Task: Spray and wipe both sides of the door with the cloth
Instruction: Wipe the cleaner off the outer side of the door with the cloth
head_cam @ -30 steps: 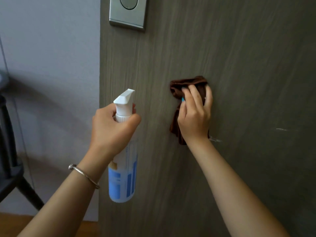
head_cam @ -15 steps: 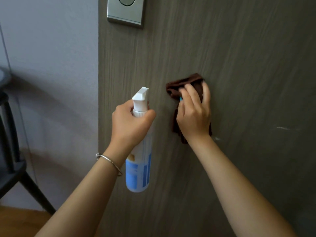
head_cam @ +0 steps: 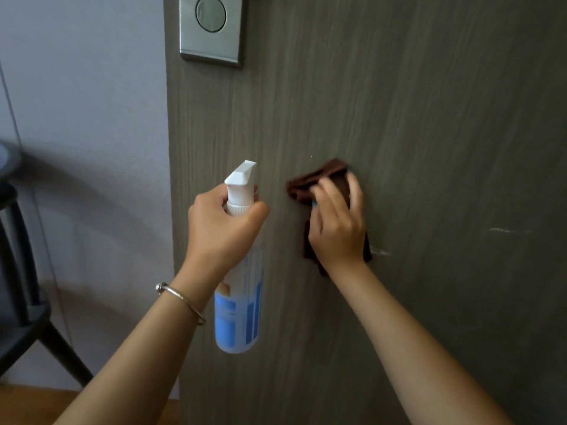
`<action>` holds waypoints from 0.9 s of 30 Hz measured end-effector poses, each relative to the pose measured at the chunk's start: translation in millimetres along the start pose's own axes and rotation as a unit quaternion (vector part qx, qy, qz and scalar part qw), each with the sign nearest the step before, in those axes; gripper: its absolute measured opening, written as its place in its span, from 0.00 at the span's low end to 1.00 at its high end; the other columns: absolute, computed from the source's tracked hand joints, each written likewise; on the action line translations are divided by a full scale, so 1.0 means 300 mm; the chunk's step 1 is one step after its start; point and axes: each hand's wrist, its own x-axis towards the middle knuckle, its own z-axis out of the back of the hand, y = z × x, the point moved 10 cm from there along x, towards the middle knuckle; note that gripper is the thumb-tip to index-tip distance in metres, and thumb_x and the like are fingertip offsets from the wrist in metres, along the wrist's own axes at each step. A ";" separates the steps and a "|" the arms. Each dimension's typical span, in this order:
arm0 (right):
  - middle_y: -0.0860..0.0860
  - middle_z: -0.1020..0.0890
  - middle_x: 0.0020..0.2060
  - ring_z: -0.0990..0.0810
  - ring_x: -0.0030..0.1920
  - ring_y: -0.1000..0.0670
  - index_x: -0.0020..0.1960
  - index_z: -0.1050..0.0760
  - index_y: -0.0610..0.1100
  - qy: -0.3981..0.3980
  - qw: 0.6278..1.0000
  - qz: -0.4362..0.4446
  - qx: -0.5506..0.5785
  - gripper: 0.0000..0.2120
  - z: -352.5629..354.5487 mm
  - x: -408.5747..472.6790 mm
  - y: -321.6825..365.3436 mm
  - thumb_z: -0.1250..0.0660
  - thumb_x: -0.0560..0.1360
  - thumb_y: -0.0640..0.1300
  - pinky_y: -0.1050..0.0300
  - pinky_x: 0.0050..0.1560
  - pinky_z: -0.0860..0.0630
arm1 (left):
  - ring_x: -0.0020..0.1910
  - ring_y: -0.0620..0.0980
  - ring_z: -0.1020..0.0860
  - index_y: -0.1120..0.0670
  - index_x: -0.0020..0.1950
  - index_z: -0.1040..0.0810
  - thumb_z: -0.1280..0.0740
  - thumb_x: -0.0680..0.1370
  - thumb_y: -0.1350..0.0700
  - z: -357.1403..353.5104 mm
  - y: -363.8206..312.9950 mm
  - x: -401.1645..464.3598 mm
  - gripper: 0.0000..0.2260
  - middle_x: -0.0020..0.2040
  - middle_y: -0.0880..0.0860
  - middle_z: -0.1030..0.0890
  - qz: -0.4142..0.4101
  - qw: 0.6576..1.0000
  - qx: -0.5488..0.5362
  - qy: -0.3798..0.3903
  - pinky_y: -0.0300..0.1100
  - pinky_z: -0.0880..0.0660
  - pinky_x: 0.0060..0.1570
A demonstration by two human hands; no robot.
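A grey-brown wood-grain door [head_cam: 399, 118] fills the right and middle of the view. My left hand [head_cam: 221, 228] grips the neck of a white spray bottle [head_cam: 239, 302] with a blue label, its nozzle pointing up and right, close to the door face. My right hand [head_cam: 337, 228] presses a dark brown cloth [head_cam: 316, 179] flat against the door with straight fingers. The cloth sticks out above and below the hand; most of it is hidden under the palm.
A brushed metal plate with a round lock [head_cam: 211, 26] sits on the door near its left edge. Pale scuff marks [head_cam: 503, 230] show on the door to the right. A dark chair [head_cam: 24, 302] stands by the grey wall at left, over wooden floor.
My left hand has carried the bottle rightward, from past the door's edge to in front of its face. The right hand and cloth have shifted slightly on the door.
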 end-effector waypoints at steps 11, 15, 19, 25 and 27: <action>0.50 0.28 0.72 0.36 0.73 0.32 0.71 0.27 0.51 0.041 0.988 -0.055 -0.135 0.20 -0.061 0.207 -0.052 0.39 0.80 0.53 0.23 0.66 0.43 | 0.34 0.45 0.23 0.54 0.41 0.17 0.32 0.66 0.51 0.024 -0.022 -0.005 0.09 0.38 0.57 0.17 -0.004 1.000 -0.015 0.004 0.42 0.27 0.36; 0.50 0.32 0.75 0.40 0.75 0.33 0.74 0.32 0.57 0.056 0.985 -0.040 -0.157 0.28 -0.071 0.235 -0.055 0.41 0.77 0.67 0.24 0.67 0.46 | 0.30 0.43 0.26 0.54 0.37 0.20 0.31 0.67 0.51 0.019 -0.006 -0.009 0.07 0.33 0.56 0.20 -0.013 1.000 -0.011 0.009 0.38 0.30 0.30; 0.50 0.29 0.73 0.37 0.73 0.33 0.72 0.29 0.55 0.042 0.986 -0.045 -0.153 0.27 -0.073 0.171 -0.060 0.39 0.77 0.66 0.30 0.68 0.38 | 0.29 0.43 0.26 0.53 0.37 0.20 0.29 0.70 0.54 -0.002 0.030 -0.013 0.04 0.29 0.53 0.22 -0.005 1.000 -0.009 0.016 0.37 0.30 0.29; 0.49 0.30 0.73 0.38 0.72 0.33 0.74 0.31 0.50 0.087 0.986 -0.009 -0.144 0.23 -0.057 -0.148 -0.040 0.39 0.80 0.56 0.32 0.65 0.32 | 0.29 0.44 0.24 0.59 0.41 0.19 0.29 0.71 0.59 -0.001 0.034 -0.060 0.04 0.32 0.55 0.19 -0.008 1.000 0.004 0.028 0.39 0.29 0.29; 0.50 0.32 0.73 0.38 0.72 0.33 0.74 0.33 0.51 0.097 0.984 -0.005 -0.149 0.23 -0.066 -0.130 -0.041 0.39 0.80 0.54 0.31 0.65 0.32 | 0.31 0.44 0.24 0.61 0.43 0.18 0.29 0.68 0.55 0.010 0.027 -0.059 0.10 0.35 0.57 0.18 -0.002 1.000 -0.004 0.022 0.39 0.28 0.30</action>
